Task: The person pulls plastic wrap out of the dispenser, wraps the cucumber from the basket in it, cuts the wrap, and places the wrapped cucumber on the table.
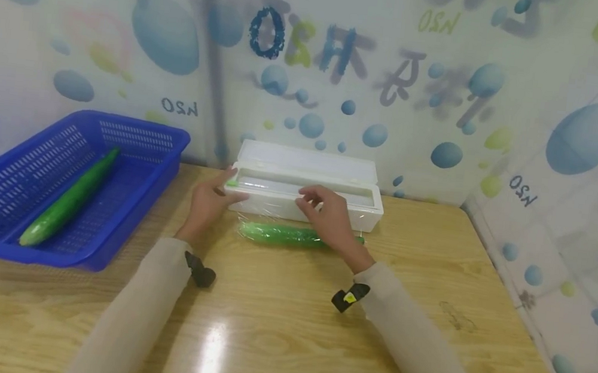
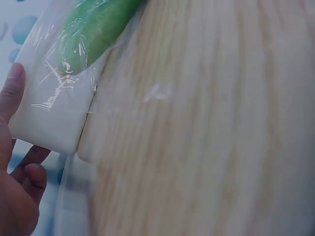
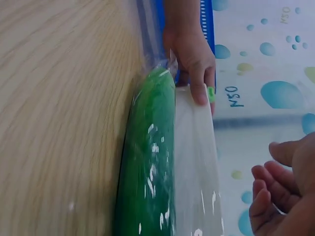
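A long white cling film box (image 1: pixel 366 218) stands against the wall with its lid tilted back. My left hand (image 1: pixel 208 202) grips its left end, thumb on the front face, beside a small green slider (image 3: pixel 211 94). Clear cling film (image 2: pixel 157 92) stretches from the box over a green cucumber (image 1: pixel 278 234) lying on the table along the front. Over the middle of the box is my right hand (image 1: pixel 331 215), its fingers loosely bent. The right wrist view shows a gap between that thumb and the fingers (image 3: pixel 275 189), with nothing held there.
A blue plastic basket (image 1: pixel 149 196) sits at the left with another cucumber (image 1: pixel 71 203) inside. The wooden table (image 1: pixel 274 328) meets a bubble-patterned wall (image 1: pixel 328 111) behind the box and another on the right. Black camera straps (image 1: pixel 199 270) are worn on both wrists.
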`<state>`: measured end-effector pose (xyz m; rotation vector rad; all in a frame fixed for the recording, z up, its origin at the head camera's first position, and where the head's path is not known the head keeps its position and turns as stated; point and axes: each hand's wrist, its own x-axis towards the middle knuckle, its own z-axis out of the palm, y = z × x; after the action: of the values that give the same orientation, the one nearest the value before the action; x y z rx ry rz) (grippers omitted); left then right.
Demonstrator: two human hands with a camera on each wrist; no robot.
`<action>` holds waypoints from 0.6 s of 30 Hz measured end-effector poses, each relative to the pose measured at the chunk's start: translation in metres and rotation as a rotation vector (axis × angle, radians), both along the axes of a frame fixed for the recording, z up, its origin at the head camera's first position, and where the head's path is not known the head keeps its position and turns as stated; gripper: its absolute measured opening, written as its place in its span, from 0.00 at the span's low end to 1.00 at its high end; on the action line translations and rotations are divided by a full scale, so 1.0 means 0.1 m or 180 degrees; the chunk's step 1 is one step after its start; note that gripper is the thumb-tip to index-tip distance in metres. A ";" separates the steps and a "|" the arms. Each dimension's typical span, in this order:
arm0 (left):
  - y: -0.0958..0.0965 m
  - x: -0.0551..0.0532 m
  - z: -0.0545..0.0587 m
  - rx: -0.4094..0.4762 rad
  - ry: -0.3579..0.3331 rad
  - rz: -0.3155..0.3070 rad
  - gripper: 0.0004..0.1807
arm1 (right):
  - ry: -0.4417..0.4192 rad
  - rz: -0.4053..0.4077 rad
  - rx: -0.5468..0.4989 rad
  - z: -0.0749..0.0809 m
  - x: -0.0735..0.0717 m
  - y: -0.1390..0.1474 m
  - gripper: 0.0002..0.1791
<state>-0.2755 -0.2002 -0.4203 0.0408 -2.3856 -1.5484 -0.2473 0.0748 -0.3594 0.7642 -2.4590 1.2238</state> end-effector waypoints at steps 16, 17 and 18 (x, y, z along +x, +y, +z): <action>0.04 -0.02 -0.16 0.0343 0.0259 0.0142 0.35 | -0.0287 0.0465 0.0301 -0.02 -0.37 -0.84 0.14; 0.04 -0.02 -0.16 0.0331 0.0263 0.0144 0.34 | -0.0299 0.0469 0.0327 -0.03 -0.39 -0.88 0.14; 0.04 -0.02 -0.16 0.0334 0.0252 0.0139 0.34 | -0.0306 0.0462 0.0363 -0.03 -0.40 -0.91 0.14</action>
<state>-0.2774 -0.1966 -0.4366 0.0525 -2.2271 -1.6230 -0.2873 -0.0160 -0.3626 0.9507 -2.6097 1.2041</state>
